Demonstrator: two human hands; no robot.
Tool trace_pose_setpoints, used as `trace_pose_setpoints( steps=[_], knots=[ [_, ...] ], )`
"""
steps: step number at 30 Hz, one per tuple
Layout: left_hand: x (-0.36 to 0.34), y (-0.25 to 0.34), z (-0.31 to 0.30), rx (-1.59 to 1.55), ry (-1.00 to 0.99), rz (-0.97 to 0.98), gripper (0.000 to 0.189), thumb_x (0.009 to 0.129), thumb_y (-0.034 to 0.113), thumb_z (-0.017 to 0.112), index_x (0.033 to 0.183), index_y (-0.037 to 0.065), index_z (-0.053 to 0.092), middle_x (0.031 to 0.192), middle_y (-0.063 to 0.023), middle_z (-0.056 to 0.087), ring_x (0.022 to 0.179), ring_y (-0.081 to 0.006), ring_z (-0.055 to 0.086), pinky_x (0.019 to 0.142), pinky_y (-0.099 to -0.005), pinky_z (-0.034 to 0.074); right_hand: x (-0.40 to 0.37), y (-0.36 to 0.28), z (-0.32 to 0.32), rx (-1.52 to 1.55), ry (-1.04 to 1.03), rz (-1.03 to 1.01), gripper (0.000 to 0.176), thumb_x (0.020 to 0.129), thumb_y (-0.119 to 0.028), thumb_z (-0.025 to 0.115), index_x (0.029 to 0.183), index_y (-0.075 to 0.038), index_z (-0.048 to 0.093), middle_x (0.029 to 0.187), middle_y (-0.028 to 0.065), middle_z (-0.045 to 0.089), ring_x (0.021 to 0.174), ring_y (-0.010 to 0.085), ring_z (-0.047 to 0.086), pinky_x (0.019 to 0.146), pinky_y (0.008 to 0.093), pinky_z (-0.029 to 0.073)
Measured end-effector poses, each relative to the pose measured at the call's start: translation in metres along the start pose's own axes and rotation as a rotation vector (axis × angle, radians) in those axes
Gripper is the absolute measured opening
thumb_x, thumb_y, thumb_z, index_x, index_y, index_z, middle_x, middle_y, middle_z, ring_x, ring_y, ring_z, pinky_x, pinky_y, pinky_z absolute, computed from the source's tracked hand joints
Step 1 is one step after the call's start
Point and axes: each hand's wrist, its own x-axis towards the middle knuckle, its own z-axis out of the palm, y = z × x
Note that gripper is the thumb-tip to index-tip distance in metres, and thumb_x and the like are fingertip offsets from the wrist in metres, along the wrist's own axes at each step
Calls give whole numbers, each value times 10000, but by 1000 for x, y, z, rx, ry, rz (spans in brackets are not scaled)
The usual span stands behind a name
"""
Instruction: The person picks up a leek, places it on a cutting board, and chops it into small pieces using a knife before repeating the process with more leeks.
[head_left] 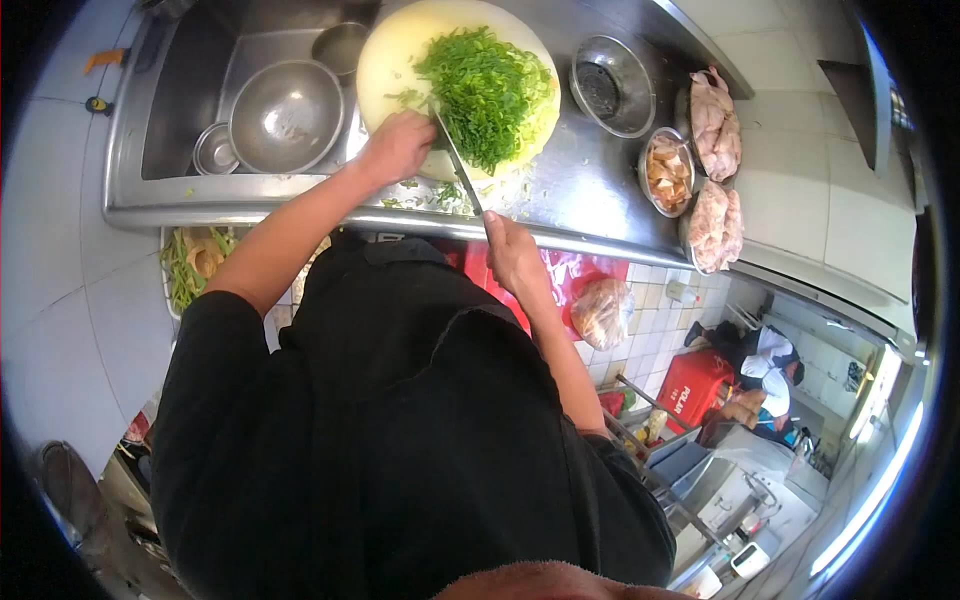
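My right hand [515, 255] is wrapped round the handle of a kitchen knife [461, 166]. The blade slants up and left over the near edge of a round, pale cutting board [393, 50]. Close beside the blade's tip, my left hand [400, 145] rests on the board with its fingers curled in; whatever they may hold is hidden. A heap of finely chopped green leaves [485, 95] covers the board's middle and right. Scattered green bits lie on the steel counter [560, 200] along the board's near side.
Left is a steel sink [190, 90] with a large metal bowl [287, 117]. Right of the board stand another metal bowl [612, 86], a bowl of pale brown pieces [668, 172] and raw poultry [714, 125]. Below are a plastic bag [602, 313] and a red crate [695, 388]; another person [770, 365] bends nearby.
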Motion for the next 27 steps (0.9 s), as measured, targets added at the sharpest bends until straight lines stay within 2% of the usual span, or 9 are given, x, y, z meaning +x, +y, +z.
trace_pose_setpoints(
  steps=[1, 3, 8, 11, 16, 20, 23, 25, 27],
  knots=[
    [0, 1, 0, -2, 9, 0, 117, 831, 55, 703, 938, 13, 681, 924, -137, 625, 970, -348, 615, 867, -455, 504, 0, -1, 2, 20, -9, 35, 609, 1124, -507, 423, 1152, 47, 673, 953, 296, 652, 908, 448, 616, 843, 484, 501],
    [-1, 0, -1, -10, 2, -13, 123, 829, 55, 706, 942, 13, 680, 934, -138, 627, 978, -350, 615, 872, -459, 504, 6, -7, 5, 34, -36, 67, 607, 1121, -491, 436, 1227, 47, 694, 1074, 376, 699, 1059, 563, 644, 965, 520, 503],
    [-2, 1, 1, -44, 58, 6, 137, 815, 33, 715, 943, 6, 674, 937, -144, 627, 975, -363, 618, 871, -476, 506, 24, -15, -5, 55, -83, 100, 610, 1119, -488, 449, 1179, 63, 704, 965, 365, 703, 946, 550, 651, 902, 519, 508],
    [-7, -1, 3, -42, 76, -7, 144, 807, 15, 717, 943, 2, 670, 935, -151, 630, 971, -373, 621, 874, -477, 511, -7, -42, -23, 130, -155, 309, 600, 1119, -475, 460, 1142, 70, 710, 934, 371, 688, 921, 558, 631, 890, 524, 507],
    [-9, -1, 5, -63, 84, -15, 137, 806, 9, 718, 933, 0, 671, 939, -159, 631, 981, -377, 622, 879, -470, 517, 27, -8, 18, 23, 103, -169, 562, 1116, -447, 472, 1185, 54, 717, 858, 323, 691, 794, 488, 661, 823, 515, 528],
    [-8, 0, 3, -77, 112, -5, 152, 803, 24, 738, 938, -3, 675, 934, -162, 634, 978, -375, 630, 879, -469, 519, -3, -45, -18, 131, -144, 299, 558, 1110, -456, 488, 1212, 45, 713, 1027, 361, 708, 1018, 541, 677, 928, 512, 524],
    [-10, 0, 3, -98, 100, -21, 161, 807, 38, 751, 946, -2, 681, 940, -160, 643, 975, -371, 635, 889, -462, 523, 7, 10, 14, -4, 15, -22, 572, 1112, -470, 488, 1199, 48, 714, 830, 275, 706, 744, 423, 682, 776, 484, 548],
    [-8, -2, 5, -82, 107, -28, 150, 814, 43, 752, 942, 2, 685, 946, -159, 648, 970, -368, 637, 895, -458, 526, 20, -11, 11, 29, -47, 47, 575, 1117, -477, 478, 1230, 33, 719, 848, 271, 715, 781, 297, 727, 779, 450, 555],
    [-7, -2, 3, -73, 99, -15, 145, 818, 46, 753, 939, 4, 686, 949, -158, 651, 968, -366, 638, 898, -456, 527, 20, -42, -5, 75, -157, 237, 568, 1120, -473, 476, 1263, 19, 721, 957, 316, 745, 939, 263, 787, 854, 430, 564]
  ],
)
